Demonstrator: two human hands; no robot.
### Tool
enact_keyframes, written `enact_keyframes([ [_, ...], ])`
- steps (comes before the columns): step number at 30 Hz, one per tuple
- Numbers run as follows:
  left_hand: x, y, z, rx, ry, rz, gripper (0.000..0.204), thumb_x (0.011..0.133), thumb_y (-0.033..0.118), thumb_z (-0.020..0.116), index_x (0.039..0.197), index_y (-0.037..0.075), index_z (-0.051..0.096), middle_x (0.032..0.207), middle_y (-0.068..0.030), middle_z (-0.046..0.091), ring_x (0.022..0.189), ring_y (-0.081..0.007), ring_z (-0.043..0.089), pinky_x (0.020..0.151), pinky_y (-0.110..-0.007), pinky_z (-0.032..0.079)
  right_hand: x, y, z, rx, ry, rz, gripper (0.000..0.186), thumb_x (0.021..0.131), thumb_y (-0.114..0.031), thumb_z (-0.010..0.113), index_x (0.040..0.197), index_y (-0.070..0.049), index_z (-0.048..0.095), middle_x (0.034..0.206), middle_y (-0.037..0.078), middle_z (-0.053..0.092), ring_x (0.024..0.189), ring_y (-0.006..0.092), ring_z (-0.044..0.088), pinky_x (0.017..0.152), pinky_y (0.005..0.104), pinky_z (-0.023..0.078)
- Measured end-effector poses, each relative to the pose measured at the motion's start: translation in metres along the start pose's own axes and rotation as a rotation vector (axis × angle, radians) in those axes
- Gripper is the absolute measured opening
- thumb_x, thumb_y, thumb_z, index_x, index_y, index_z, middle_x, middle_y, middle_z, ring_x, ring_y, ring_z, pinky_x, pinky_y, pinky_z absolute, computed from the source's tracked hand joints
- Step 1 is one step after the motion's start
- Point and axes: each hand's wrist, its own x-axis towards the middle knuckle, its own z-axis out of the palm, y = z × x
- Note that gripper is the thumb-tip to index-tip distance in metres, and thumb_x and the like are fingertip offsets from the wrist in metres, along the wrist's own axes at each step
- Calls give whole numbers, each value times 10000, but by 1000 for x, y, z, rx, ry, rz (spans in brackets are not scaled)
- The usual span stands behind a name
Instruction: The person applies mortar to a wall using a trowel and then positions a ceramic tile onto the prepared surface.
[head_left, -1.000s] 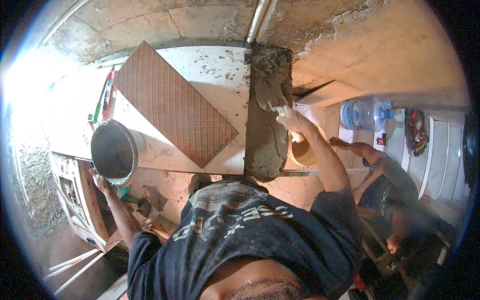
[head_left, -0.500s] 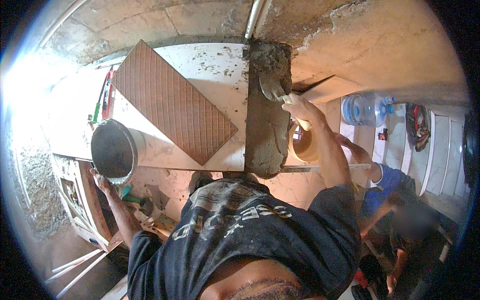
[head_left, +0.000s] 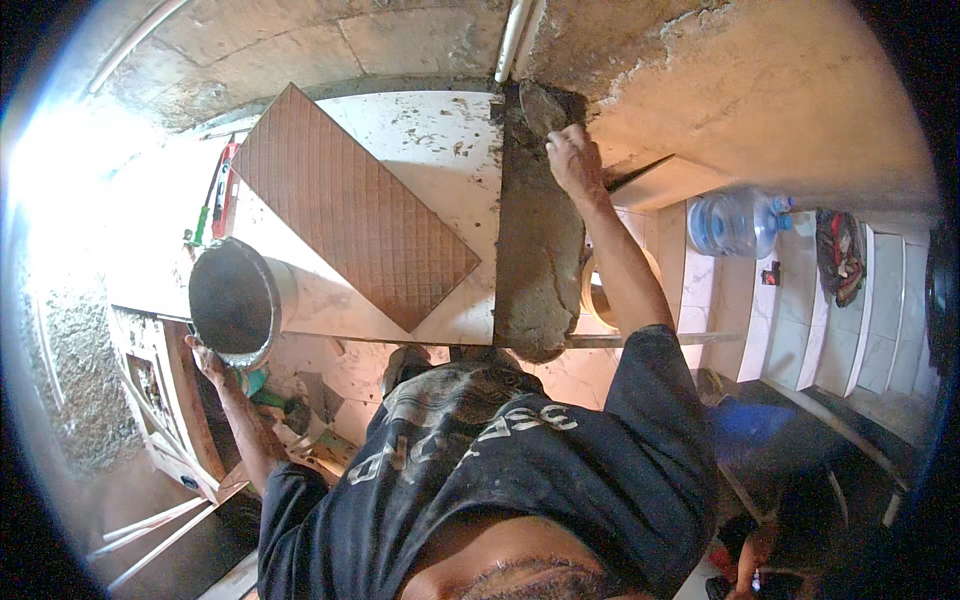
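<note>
Mortar: grey mortar (head_left: 540, 240) covers the right end of the white counter (head_left: 430, 130), from the wall (head_left: 420, 45) to the front edge.
Done: the middle and front of the mortar are spread and look fairly even.
Left: the wall end looks rougher and is judged less finished.
Tile: the brown tile (head_left: 355, 210) lies diagonally on the counter, ridged face up, left of the mortar and apart from it.
Right grip: the right hand (head_left: 574, 160) is closed around the trowel (head_left: 541, 108), handle hidden; the blade is at the mortar's wall end.
Left grip: the left hand (head_left: 207, 362) touches the outside of the bucket (head_left: 284, 295) at front left; how far closed, cannot tell.
Bucket fill: grey inside, level unclear.
</note>
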Motion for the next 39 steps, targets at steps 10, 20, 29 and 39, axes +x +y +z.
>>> enact_keyframes([
  [10, -7, -3, -2, -133, -69, 54, 399, 983, 334, 334, 1141, 16, 518, 954, -3, 600, 788, -77, 543, 754, -231, 454, -7, -24, 62, -29, -124, 48, 112, 799, -111, 530, 843, -26, 588, 846, 181, 573, 859, 363, 562, 726, 469, 455],
  [20, 27, -54, -9, -128, -130, 109, 370, 965, 300, 368, 1168, 12, 478, 1038, -27, 578, 809, -117, 546, 785, -256, 445, -19, -36, 64, 131, -166, 234, 273, 809, -167, 515, 1041, -31, 564, 1003, 192, 590, 983, 363, 546, 826, 474, 438],
  [29, 28, -49, -19, 173, -94, 394, 446, 968, 371, 353, 1148, 13, 548, 989, -58, 628, 813, -130, 567, 797, -272, 446, -73, -53, -43, 783, -106, 248, 213, 864, -234, 553, 913, -33, 603, 753, 62, 635, 665, 208, 618, 597, 351, 502],
  [39, 15, -15, -5, 27, -167, 210, 452, 969, 372, 350, 1162, 11, 542, 988, -56, 629, 812, -127, 567, 798, -269, 446, -407, -87, -78, 1106, -237, 1609, 277, 869, -247, 528, 806, 12, 602, 677, 66, 599, 551, 130, 581, 500, 267, 515],
])
